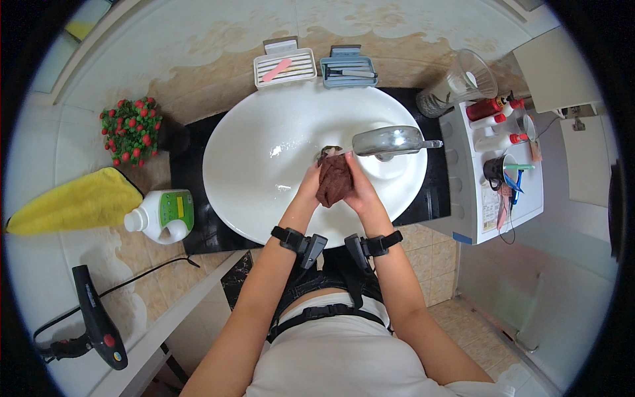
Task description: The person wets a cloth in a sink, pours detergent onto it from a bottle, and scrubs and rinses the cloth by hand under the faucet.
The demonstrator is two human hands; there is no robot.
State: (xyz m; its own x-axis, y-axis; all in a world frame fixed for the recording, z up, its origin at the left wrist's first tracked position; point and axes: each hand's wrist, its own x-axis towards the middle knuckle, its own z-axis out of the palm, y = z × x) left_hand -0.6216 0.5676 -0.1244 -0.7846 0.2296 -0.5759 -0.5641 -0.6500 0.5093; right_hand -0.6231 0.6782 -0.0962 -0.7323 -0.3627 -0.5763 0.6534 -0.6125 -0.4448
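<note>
A dark brown crumpled cloth is held between my two hands over the white oval washbasin. My left hand closes on its left side, and my right hand grips it from the right. The fingers are partly hidden behind the cloth. Just beyond my right hand, the chrome tap reaches over the basin from the right, its spout end close to the top of the cloth. Whether water is running I cannot tell. Wet glints show on the basin's inner wall.
Two soap dishes, one white and one blue, sit behind the basin. On the left are a white-green detergent bottle, yellow cloth, red-flowered plant and black hair dryer. Several bottles and a ribbed vase stand right.
</note>
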